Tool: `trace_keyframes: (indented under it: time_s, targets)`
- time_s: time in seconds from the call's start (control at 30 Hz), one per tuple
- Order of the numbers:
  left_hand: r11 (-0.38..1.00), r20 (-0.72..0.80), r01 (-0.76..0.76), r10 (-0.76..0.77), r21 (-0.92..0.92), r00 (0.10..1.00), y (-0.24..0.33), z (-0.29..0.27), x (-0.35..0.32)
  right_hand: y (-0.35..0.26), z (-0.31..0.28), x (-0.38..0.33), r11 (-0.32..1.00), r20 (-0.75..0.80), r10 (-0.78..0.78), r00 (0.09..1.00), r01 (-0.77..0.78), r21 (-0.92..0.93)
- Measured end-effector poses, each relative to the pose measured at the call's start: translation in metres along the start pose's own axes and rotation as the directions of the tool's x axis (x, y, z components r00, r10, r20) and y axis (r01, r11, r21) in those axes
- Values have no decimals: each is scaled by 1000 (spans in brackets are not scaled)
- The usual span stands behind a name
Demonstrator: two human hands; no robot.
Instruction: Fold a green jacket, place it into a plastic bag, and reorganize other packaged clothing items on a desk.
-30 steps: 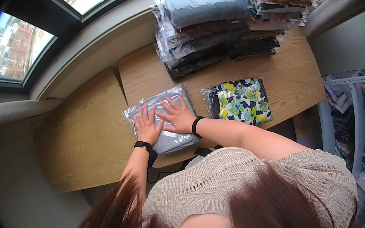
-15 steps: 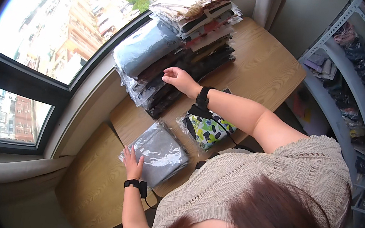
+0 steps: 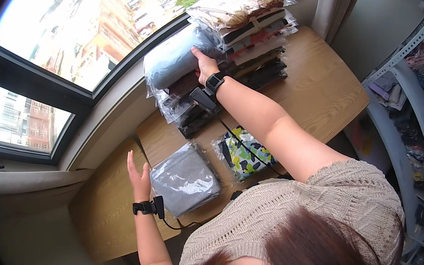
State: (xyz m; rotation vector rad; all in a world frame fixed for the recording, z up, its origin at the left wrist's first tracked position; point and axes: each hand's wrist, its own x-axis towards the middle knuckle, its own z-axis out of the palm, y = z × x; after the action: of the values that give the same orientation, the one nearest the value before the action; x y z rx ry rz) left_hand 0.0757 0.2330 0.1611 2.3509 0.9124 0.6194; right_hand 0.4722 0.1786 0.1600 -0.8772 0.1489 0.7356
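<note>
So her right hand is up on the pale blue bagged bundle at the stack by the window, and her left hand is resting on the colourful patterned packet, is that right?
Not quite. In the head view the right hand is on the pale blue bagged bundle at the stack by the window, but the left hand rests beside the grey bagged packet, not on the colourful patterned packet, which lies untouched further right.

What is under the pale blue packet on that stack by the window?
Under the blue packet lie more bagged clothes, mostly dark ones. The right hand rests against the packet. How many lie beneath, and the stack's far side, stay hidden.
</note>
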Motion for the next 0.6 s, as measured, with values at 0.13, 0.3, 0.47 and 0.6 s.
trace_keyframes:
  time_s: [0.13, 0.3, 0.47, 0.6]
  targets:
    - [971, -52, 65, -79, -230, 995, 29, 1, 12, -1, 4, -4, 988, 125, 27, 992, -46, 149]
    - [915, -71, 34, -68, -401, 995, 45, 11, 24, 5, -16, -15, 958, 302, 105, 948, -177, 224]
    - [808, -153, 24, -141, -589, 978, 49, 1, 38, -10, -53, -56, 932, 631, 146, 762, -320, 171]
    - [758, -263, -102, -95, -645, 960, 55, -11, 42, -28, -70, -97, 912, 709, 232, 666, -403, 80]
